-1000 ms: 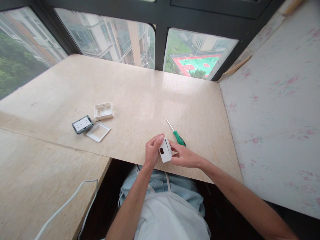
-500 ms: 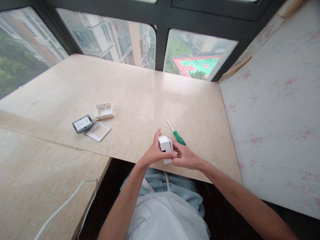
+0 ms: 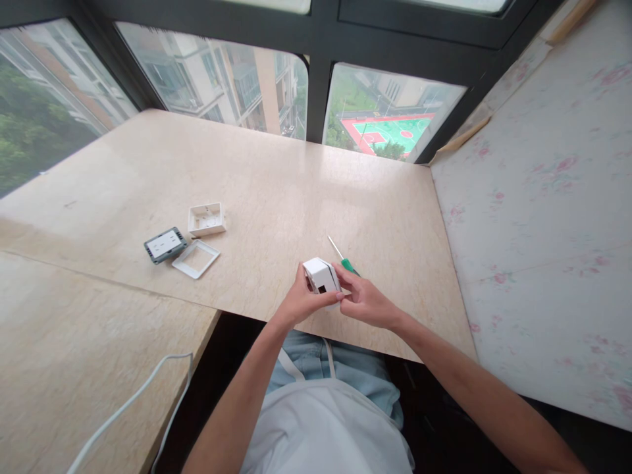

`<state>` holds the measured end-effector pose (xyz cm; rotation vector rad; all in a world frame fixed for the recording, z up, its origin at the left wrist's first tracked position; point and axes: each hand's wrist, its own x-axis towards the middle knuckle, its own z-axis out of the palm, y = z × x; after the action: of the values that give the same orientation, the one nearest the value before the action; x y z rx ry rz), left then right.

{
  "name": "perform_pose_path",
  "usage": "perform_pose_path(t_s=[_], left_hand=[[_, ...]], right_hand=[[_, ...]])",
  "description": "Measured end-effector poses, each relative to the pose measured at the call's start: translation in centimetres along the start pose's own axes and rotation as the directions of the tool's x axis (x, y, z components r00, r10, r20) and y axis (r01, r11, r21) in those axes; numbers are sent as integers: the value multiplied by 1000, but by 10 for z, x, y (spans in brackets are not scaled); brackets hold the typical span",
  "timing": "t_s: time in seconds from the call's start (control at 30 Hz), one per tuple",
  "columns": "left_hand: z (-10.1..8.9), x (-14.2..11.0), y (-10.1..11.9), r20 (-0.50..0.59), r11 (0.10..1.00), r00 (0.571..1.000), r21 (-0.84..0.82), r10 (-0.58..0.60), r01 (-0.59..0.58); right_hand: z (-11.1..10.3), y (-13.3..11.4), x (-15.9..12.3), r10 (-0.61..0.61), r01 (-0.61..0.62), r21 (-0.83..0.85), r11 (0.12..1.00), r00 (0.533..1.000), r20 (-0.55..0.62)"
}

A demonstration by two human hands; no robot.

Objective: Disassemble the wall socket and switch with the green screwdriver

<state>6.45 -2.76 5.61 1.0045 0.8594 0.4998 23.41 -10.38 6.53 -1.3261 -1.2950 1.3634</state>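
Observation:
A small white plastic box (image 3: 321, 276) with a dark square opening in its side is held between both my hands just above the near edge of the beige table (image 3: 276, 191). My left hand (image 3: 302, 299) cups it from below and the left, fingers wrapped round it. From the right, my right hand (image 3: 364, 299) pinches its edge. A green-handled screwdriver (image 3: 343, 257) lies on the table just behind my right hand, partly hidden by it.
To the left on the table lie a white open-backed box (image 3: 207, 218), a white square frame (image 3: 196, 258) and a grey-rimmed socket plate (image 3: 164, 245). A white cable (image 3: 129, 401) runs over the lower side counter. Windows stand behind, a floral-papered wall on the right.
The white box has been turned in my hands and lifted slightly away from me; my left hand moved from its top to under it.

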Motion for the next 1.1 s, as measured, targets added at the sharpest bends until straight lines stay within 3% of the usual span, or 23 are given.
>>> perform_pose_path(t_s=[0.17, 0.37, 0.53, 0.73, 0.83, 1.0, 1.1], left_hand=[[-1, 2, -4, -79, 999, 996, 9, 35, -35], [-2, 7, -16, -89, 991, 994, 124, 59, -47], [-2, 11, -19, -88, 972, 996, 235, 25, -3], [-7, 17, -11, -87, 944, 994, 328, 67, -35], [-11, 15, -3, -46, 942, 998, 335, 31, -13], [-10, 6, 2, 158, 986, 987, 165, -13, -13], [-8, 6, -2, 178, 999, 984, 49, 7, -15]], right_hand=[[-2, -12, 4, -2, 2, -11, 1000, 999, 41], [-3, -25, 10, 65, -37, -253, 967, 992, 105], [-3, -28, 15, 150, -104, -403, 909, 985, 84], [3, -25, 21, 131, -109, -468, 877, 991, 16], [-1, -20, 24, 84, -67, -422, 904, 996, 21], [-12, -11, 24, 89, -70, -237, 969, 993, 72], [-14, -8, 25, 172, -174, -88, 981, 985, -29]])
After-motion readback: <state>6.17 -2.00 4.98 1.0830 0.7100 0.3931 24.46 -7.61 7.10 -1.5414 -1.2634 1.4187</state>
